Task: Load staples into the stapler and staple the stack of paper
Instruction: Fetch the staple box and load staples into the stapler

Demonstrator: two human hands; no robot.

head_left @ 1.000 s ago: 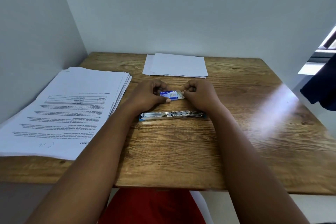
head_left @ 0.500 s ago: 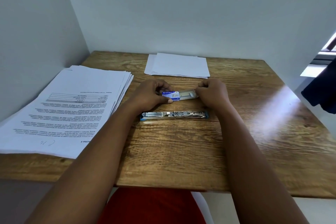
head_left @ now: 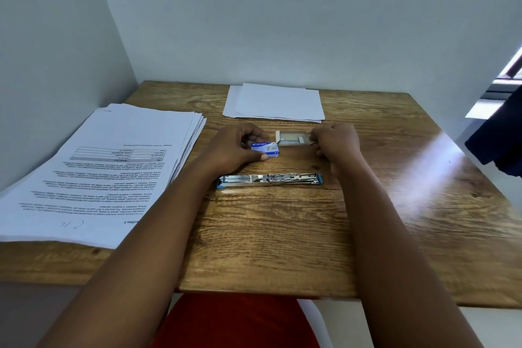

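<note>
My left hand [head_left: 236, 150] pinches the blue sleeve of the staple box [head_left: 265, 149] between thumb and fingers. My right hand [head_left: 336, 144] holds the right end of the box's inner tray [head_left: 292, 139], which is slid fully out of the sleeve and shows silvery staples inside. The stapler [head_left: 269, 180] lies opened flat on the wooden table [head_left: 282, 229], just in front of both hands, its metal channel facing up and blue ends showing. A thick stack of printed paper [head_left: 113, 167] lies at the left.
A small pile of blank white sheets [head_left: 275, 103] lies at the back of the table. Walls close in on the left and behind. A dark cloth [head_left: 500, 135] hangs at the right edge. Bright light streaks the table's right side.
My right hand has drawn the inner tray rightward out of the blue sleeve, from barely out to fully clear. My left hand has kept the sleeve nearly still.
</note>
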